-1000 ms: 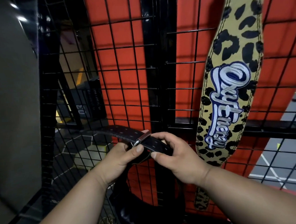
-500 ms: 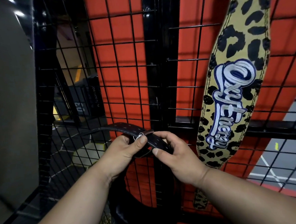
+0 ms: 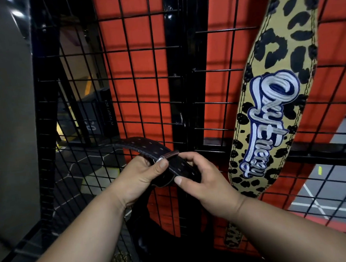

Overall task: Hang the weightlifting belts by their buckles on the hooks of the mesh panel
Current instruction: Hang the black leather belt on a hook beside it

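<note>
From the head camera, both forearms reach forward to a black wire mesh panel (image 3: 145,92) that stands in front of a red wall (image 3: 149,57). The left hand (image 3: 138,177) grips a black leather weightlifting belt (image 3: 140,146) with rows of punched holes; its fingers are curled under the strap and its thumb presses down on top, right beside the silver metal buckle bar (image 3: 169,155). The right hand (image 3: 201,177) holds the same strap just to the right of the buckle: its thumb lies along the near edge, and its curled fingers come over the far edge, with the index fingertip touching the end of the buckle bar. The belt's free end arcs up and away to the left, in front of the mesh, while its wider back section hangs down in a dark loop below and between the wrists. The belt is held low before the black vertical post (image 3: 177,80) that divides the panel, and it is on no hook.

To the right, a leopard-print weightlifting belt (image 3: 280,43) with blue and white embroidered lettering (image 3: 269,125) hangs against the mesh, slanting down and leftward; its top runs out of frame, so what it hangs from cannot be seen. Through the mesh at left, a dark padded box (image 3: 98,115) with pale lettering sits on the floor.
</note>
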